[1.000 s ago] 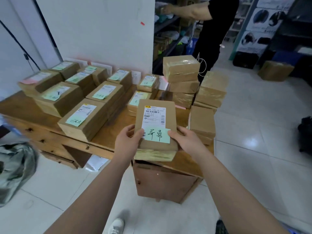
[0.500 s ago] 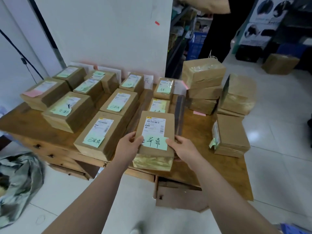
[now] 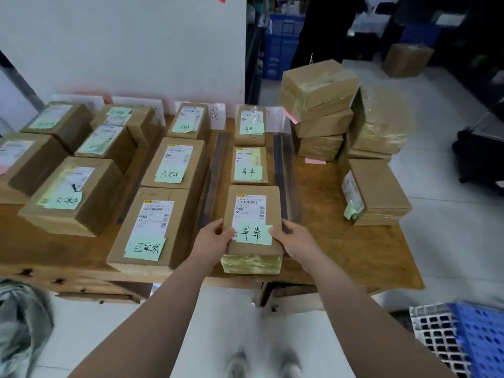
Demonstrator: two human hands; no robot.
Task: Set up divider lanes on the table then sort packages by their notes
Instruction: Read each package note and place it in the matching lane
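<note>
Sorting step. L hand (image 3: 215,236), R hand (image 3: 294,238): fingers clamped on green-note pkg (image 3: 253,214); dividers (image 3: 281,170) flank fingertips. Next, prob.: seat flush, let go.

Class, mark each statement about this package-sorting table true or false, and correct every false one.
1. The left hand and right hand both grip the green-noted package. True.
2. That package lies left of the left divider strip. False: it lies between that strip and the right divider strip.
3. The middle package and far package share its lane. True.
4. The back-right stack is five packages high. False: three show.
5. The lower-right blue crate stands on the table. False: it is on the floor.
</note>
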